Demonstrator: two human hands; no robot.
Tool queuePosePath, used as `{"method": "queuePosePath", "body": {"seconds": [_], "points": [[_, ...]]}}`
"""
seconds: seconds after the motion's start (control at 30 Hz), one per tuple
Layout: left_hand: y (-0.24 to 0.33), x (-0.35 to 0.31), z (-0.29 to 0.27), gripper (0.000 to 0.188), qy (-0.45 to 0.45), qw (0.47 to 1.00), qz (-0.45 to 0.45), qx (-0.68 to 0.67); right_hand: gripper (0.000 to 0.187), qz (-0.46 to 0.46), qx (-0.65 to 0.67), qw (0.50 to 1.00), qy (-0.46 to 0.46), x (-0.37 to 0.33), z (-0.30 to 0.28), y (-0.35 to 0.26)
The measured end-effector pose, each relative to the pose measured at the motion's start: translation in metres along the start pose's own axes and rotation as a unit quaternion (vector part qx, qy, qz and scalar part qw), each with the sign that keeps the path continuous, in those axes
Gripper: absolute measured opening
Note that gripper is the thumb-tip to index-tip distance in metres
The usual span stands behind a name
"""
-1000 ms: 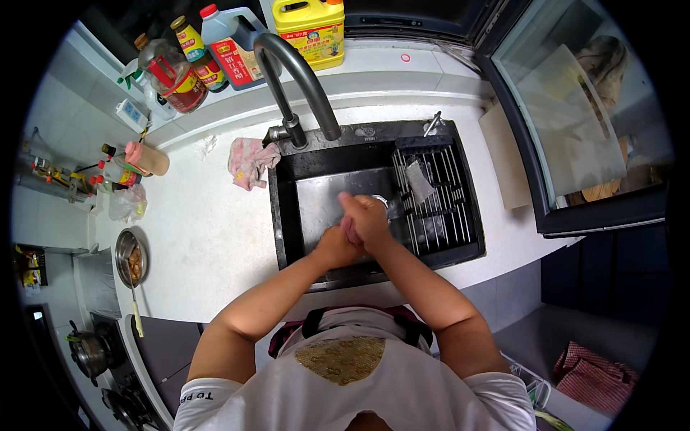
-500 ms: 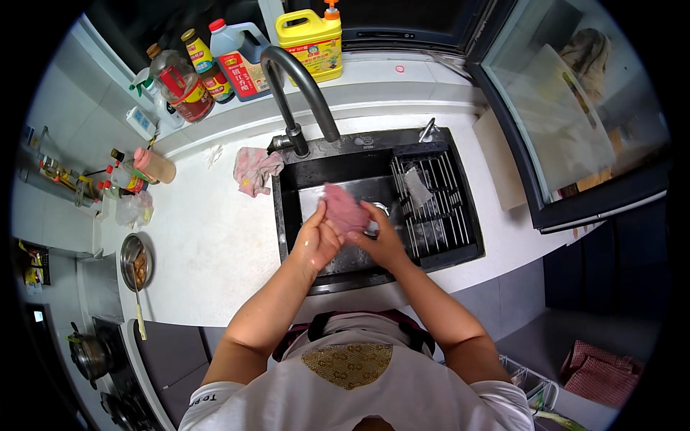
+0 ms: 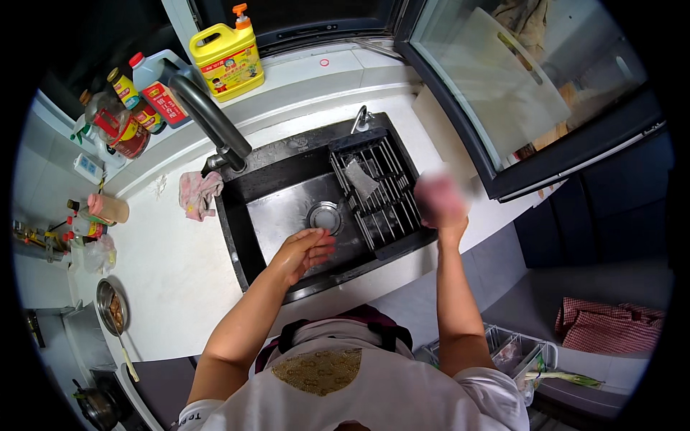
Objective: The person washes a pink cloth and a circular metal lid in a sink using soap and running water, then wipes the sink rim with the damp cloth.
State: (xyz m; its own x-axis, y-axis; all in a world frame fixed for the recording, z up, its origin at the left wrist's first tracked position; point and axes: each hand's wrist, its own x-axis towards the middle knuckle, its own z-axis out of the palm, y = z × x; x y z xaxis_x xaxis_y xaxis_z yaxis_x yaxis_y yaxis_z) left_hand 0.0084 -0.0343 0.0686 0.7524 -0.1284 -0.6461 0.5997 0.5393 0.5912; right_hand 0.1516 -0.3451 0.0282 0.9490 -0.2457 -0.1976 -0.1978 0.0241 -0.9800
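My right hand [image 3: 453, 224] is out past the right edge of the sink, above the counter. It grips a bunched pink cloth [image 3: 435, 198], which is blurred there. Over the front part of the black sink [image 3: 277, 215] hangs my left hand [image 3: 305, 253], wet, its fingers loosely stretched with nothing in them. Beneath it lies the round drain [image 3: 325, 217]. A black drying rack [image 3: 381, 194] spans the sink's right side and holds a greyish scrub pad [image 3: 361, 179].
A grey faucet [image 3: 208, 118] rises behind the sink, beside a crumpled pink rag [image 3: 200, 195]. Several bottles and a yellow jug [image 3: 228, 61] line the sill. An open window [image 3: 496, 93] juts in at right. A metal strainer [image 3: 113, 307] with food sits far left.
My hands have parted. The right one has carried the pink cloth from over the sink to the right; the left has let go of it. The view has turned rightward.
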Motion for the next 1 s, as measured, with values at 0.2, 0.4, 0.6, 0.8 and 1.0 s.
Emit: {"method": "queuePosePath", "body": {"seconds": [0.2,0.4,0.6,0.8,1.0], "points": [[-0.016,0.027,-0.002,0.032,0.042,0.999,-0.003,0.004,0.07,-0.219,-0.456,0.862,0.023,0.007,0.006,0.063],[-0.003,0.029,-0.064,0.031,0.193,0.972,0.093,0.1,0.007,-0.234,-0.29,0.911,-0.176,-0.056,0.121,0.07],[0.069,0.026,-0.208,0.054,0.57,0.512,0.298,0.569,0.022,-0.224,-0.292,0.854,-0.368,-0.103,0.199,0.103],[0.067,0.025,-0.268,0.037,0.504,0.529,0.206,0.651,0.036,-0.188,-0.282,0.824,-0.454,-0.145,0.242,0.098],[0.005,0.031,-0.169,0.034,0.31,0.693,0.448,0.473,0.052,-0.054,-0.101,0.925,-0.362,-0.146,0.302,0.088]]}}
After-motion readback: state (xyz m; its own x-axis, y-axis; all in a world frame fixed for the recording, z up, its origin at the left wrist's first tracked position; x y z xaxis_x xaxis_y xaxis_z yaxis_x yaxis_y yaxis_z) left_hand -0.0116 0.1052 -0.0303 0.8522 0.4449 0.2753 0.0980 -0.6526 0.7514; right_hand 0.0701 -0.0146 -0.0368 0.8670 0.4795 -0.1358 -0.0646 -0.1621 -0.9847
